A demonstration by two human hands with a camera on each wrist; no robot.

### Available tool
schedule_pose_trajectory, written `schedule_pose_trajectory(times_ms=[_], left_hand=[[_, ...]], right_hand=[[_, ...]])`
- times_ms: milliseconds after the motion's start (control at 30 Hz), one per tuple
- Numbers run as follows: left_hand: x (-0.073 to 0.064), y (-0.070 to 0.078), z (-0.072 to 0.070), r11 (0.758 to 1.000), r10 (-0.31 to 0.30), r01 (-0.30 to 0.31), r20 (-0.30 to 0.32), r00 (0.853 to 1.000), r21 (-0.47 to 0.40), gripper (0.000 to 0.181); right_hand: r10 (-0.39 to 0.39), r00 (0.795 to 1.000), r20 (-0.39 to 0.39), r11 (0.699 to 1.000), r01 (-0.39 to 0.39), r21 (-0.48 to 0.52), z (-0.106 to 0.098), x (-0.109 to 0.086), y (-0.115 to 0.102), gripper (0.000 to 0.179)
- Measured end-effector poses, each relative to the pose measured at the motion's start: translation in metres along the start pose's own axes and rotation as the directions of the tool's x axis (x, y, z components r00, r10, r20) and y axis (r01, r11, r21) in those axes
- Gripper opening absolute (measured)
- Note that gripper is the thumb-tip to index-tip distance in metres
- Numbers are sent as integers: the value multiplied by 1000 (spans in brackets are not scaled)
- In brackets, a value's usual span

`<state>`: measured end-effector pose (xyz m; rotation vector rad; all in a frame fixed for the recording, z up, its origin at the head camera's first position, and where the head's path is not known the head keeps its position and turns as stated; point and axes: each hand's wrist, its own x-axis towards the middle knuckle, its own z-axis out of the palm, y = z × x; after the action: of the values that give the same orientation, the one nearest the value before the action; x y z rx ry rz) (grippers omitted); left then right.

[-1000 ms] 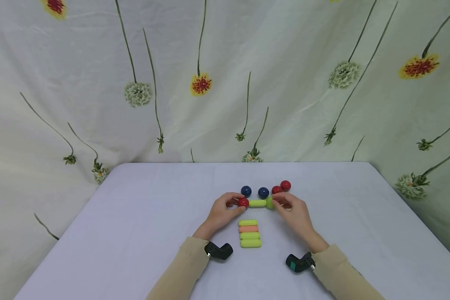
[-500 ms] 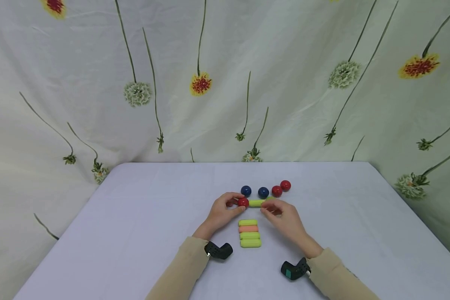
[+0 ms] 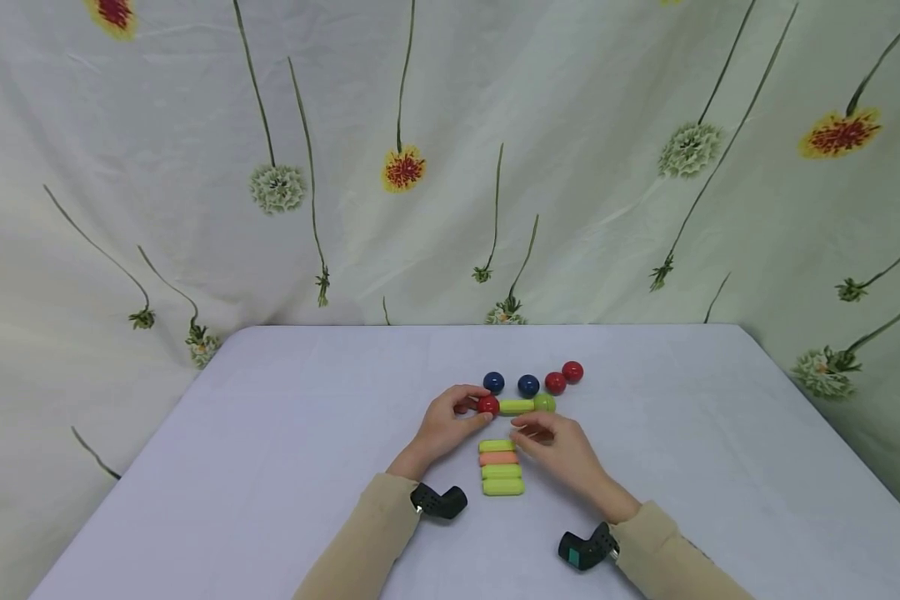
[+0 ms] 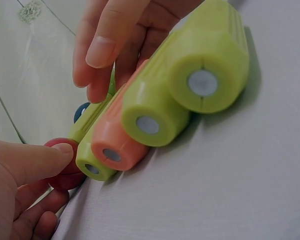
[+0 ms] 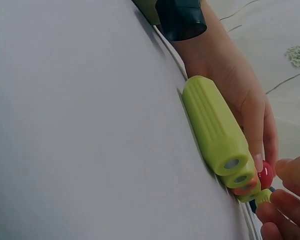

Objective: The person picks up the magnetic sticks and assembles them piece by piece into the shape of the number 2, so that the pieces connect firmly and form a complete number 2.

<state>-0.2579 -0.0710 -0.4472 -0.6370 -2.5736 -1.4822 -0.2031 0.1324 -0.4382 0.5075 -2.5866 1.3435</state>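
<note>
My left hand (image 3: 442, 425) pinches a red ball (image 3: 487, 406) between thumb and fingers. A yellow-green stick (image 3: 516, 407) of a building set runs from that ball to a green ball (image 3: 544, 403). In front of them lies a row of sticks with grey metal discs in their ends: a yellow-green stick (image 3: 493, 446) farthest away, an orange stick (image 4: 119, 145), then two more yellow-green sticks (image 5: 215, 127). Just right of the row's far end is my right hand (image 3: 562, 450), fingers loosely bent and holding nothing, fingertips close to the farthest stick.
Two blue balls (image 3: 528, 385) and two more red balls (image 3: 555, 382) rest behind the joined piece. A white cloth covers the table (image 3: 307, 400). A flower-print curtain (image 3: 450, 250) hangs behind its far edge. Each wrist carries a black camera (image 3: 441, 502).
My right hand has left the green ball and come left and nearer, to the far end of the stick row. My left hand has stayed on the red ball.
</note>
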Motion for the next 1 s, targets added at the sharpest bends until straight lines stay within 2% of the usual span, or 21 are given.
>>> schedule_pose_trajectory(times_ms=[167, 333, 500, 800, 1000], left_hand=[[-1, 1, 0, 1000, 12, -12, -6, 1000, -16, 31], [-1, 1, -1, 1000, 0, 0, -2, 1000, -16, 32], [-1, 2, -1, 1000, -15, 15, 3, 1000, -18, 32], [-1, 2, -1, 1000, -16, 16, 5, 1000, 5, 33], [0, 0, 1, 999, -33, 33, 4, 999, 9, 33]], right_hand=[[-35, 998, 51, 999, 35, 10, 3, -2, 3, 22], [-55, 996, 67, 998, 55, -6, 5, -4, 7, 23], [-40, 996, 80, 999, 41, -10, 6, -4, 8, 24], [13, 992, 127, 998, -20, 53, 5, -4, 8, 23], [17, 991, 134, 998, -24, 51, 5, -3, 10, 22]])
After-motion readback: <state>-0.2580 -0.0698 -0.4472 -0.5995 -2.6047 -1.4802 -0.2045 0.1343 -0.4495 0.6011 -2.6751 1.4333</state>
